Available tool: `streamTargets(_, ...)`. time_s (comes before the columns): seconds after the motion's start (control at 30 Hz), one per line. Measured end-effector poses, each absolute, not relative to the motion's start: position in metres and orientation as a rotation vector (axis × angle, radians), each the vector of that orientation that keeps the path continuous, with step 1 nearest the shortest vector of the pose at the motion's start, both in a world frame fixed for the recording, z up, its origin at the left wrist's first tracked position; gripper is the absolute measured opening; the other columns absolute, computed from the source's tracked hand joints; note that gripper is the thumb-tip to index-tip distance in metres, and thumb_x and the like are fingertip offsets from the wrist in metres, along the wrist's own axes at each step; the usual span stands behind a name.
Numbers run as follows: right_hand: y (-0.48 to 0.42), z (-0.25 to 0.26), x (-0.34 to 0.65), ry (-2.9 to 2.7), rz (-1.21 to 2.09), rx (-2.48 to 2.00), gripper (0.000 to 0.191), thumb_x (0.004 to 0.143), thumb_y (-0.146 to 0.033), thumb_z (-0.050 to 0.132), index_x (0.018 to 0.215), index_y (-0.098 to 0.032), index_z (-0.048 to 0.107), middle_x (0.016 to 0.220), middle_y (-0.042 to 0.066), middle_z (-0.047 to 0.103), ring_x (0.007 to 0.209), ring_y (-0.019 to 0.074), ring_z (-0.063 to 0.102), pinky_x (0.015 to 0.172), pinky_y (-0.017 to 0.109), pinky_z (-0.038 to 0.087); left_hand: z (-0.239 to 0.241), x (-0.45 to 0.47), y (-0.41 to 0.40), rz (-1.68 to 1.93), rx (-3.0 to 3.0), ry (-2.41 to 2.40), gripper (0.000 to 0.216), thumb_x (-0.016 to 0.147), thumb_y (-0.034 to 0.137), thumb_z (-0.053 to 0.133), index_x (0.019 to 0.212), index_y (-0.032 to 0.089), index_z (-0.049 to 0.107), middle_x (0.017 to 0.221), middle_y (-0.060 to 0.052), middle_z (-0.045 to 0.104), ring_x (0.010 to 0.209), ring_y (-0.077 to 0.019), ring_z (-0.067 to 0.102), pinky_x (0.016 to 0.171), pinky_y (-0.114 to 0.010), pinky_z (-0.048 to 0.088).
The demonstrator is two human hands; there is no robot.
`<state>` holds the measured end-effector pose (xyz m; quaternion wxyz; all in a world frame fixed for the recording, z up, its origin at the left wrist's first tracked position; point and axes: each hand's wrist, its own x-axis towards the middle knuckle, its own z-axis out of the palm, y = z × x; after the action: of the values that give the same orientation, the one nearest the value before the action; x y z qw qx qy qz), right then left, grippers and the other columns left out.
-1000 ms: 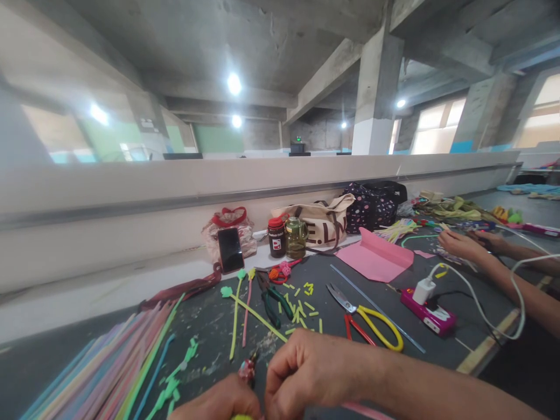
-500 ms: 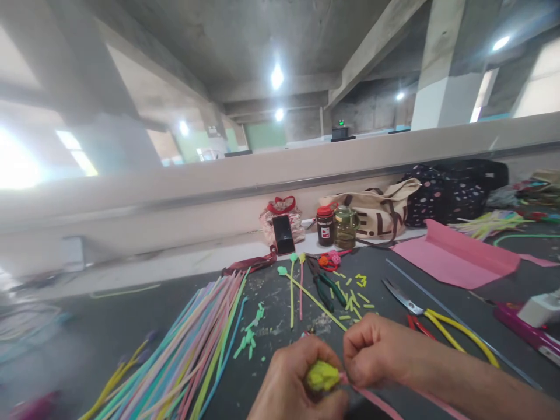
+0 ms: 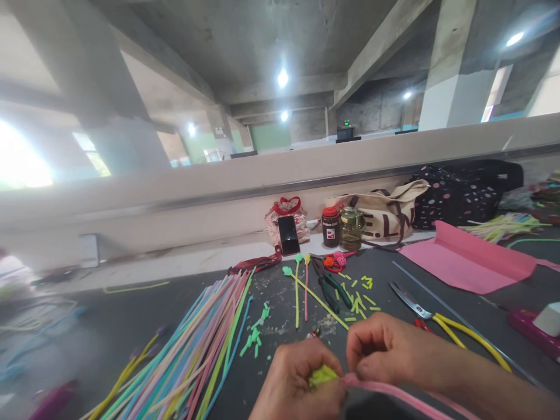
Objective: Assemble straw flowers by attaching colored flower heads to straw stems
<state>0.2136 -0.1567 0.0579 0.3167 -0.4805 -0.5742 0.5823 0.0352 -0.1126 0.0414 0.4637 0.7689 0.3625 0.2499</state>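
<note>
My left hand (image 3: 297,382) is closed around a small yellow-green fuzzy lump (image 3: 321,375) at the bottom middle. My right hand (image 3: 385,350) is pinched right beside it, gripping the end of a pink pipe cleaner (image 3: 394,392) that runs off to the lower right. The two hands touch at the lump, just above the dark table (image 3: 109,326). A small dark bead-like tip (image 3: 314,334) pokes up behind my left hand.
A fan of coloured pipe cleaners (image 3: 196,344) lies to the left. Ahead are green-handled pliers (image 3: 332,286), yellow-handled scissors (image 3: 441,321), cut green bits (image 3: 361,297), pink paper (image 3: 464,259), a phone (image 3: 289,234), two jars (image 3: 341,227), bags (image 3: 389,213) and a low wall.
The view has swung left and steadied, and the other person's arms have left the frame. My hands stay together; the yellow-green lump now shows in my left hand with the pink pipe cleaner against it.
</note>
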Motion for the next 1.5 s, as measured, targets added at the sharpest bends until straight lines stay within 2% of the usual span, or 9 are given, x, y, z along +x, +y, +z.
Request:
streamTargets(0.2,-0.153,0.046,0.212,-1.577,1.167,-1.251,0.018,0.068,-0.029,0.063,0.064,-0.013,0.057,0.055,-0.005,0.047,0.053,0.0064,0.039,0.047,0.016,0.029,0.037,0.039,-0.112,0.520,1.386,0.784,0.008,0.052,0.020,0.057,0.053,0.012,0.058,0.043,0.003,0.044,0.041,-0.0061,0.034,0.043,-0.019,0.023)
streamTargets(0.33,-0.156,0.029,0.195,-1.536,0.969,-1.280,0.023,0.080,-0.035,0.047,0.072,-0.016,0.057,0.060,-0.003,0.053,0.057,0.0089,0.046,0.051,0.017,0.034,0.039,0.047,-0.108,0.638,1.181,0.719,0.012,0.052,0.025,0.058,0.054,0.014,0.054,0.043,0.003,0.044,0.043,-0.0072,0.036,0.046,-0.020,0.027)
streamTargets(0.47,-0.161,0.020,0.185,-1.742,0.590,-1.449,0.022,0.084,-0.024,0.038,0.075,-0.018,0.057,0.072,0.000,0.060,0.068,0.0116,0.055,0.061,0.020,0.038,0.030,0.054,-0.099,0.750,1.321,0.855,0.012,0.059,0.026,0.053,0.056,0.015,0.053,0.043,0.005,0.040,0.043,-0.0074,0.034,0.046,-0.020,0.026)
streamTargets(0.67,-0.161,0.041,0.190,-2.475,-0.178,-1.619,0.020,0.062,-0.008,0.050,0.079,-0.015,0.058,0.072,0.006,0.062,0.056,0.0170,0.055,0.041,0.026,0.023,0.026,0.052,-0.095,0.700,1.914,1.145,0.016,0.064,0.021,0.046,0.060,0.016,0.061,0.050,0.004,0.045,0.051,-0.0097,0.040,0.049,-0.020,0.025)
streamTargets(0.83,-0.153,0.081,0.193,-2.841,-0.276,-1.469,0.017,0.056,-0.002,0.053,0.066,-0.016,0.058,0.062,0.004,0.058,0.055,0.0155,0.054,0.037,0.025,0.017,0.039,0.046,-0.096,0.560,2.206,1.085,0.019,0.064,0.017,0.044,0.061,0.019,0.063,0.053,0.003,0.050,0.055,-0.0110,0.044,0.050,-0.020,0.024)
streamTargets(1.13,-0.122,0.084,0.200,-2.574,0.183,-1.619,0.014,0.070,-0.017,0.050,0.070,-0.015,0.064,0.064,0.002,0.062,0.058,0.0144,0.055,0.045,0.022,0.027,0.044,0.044,-0.100,0.502,2.362,0.920,0.016,0.066,0.012,0.047,0.054,0.016,0.058,0.054,0.001,0.051,0.055,-0.0099,0.045,0.051,-0.021,0.025)
streamTargets(1.23,-0.118,0.081,0.217,-2.370,0.763,-1.571,0.011,0.066,-0.022,0.055,0.067,-0.016,0.063,0.052,-0.004,0.053,0.050,0.0091,0.048,0.044,0.018,0.029,0.041,0.037,-0.101,0.493,2.184,0.666,0.015,0.066,0.009,0.050,0.060,0.016,0.063,0.058,0.001,0.053,0.060,-0.0096,0.047,0.056,-0.020,0.029)
streamTargets(1.37,-0.127,0.066,0.227,-1.914,1.509,-1.498,0.014,0.065,-0.029,0.058,0.064,-0.015,0.058,0.044,-0.008,0.040,0.040,0.0047,0.036,0.037,0.015,0.025,0.037,0.031,-0.101,0.603,1.811,0.507,0.009,0.065,0.020,0.060,0.061,0.014,0.065,0.062,-0.001,0.054,0.061,-0.0106,0.048,0.059,-0.021,0.034)
streamTargets(1.5,-0.143,0.036,0.211,-1.507,1.430,-1.378,0.024,0.073,-0.038,0.054,0.067,-0.014,0.053,0.045,-0.008,0.037,0.038,0.0040,0.031,0.037,0.016,0.022,0.032,0.035,-0.100,0.732,1.443,0.592,0.016,0.062,0.028,0.062,0.058,0.013,0.059,0.055,0.002,0.046,0.050,-0.0077,0.040,0.049,-0.020,0.031)
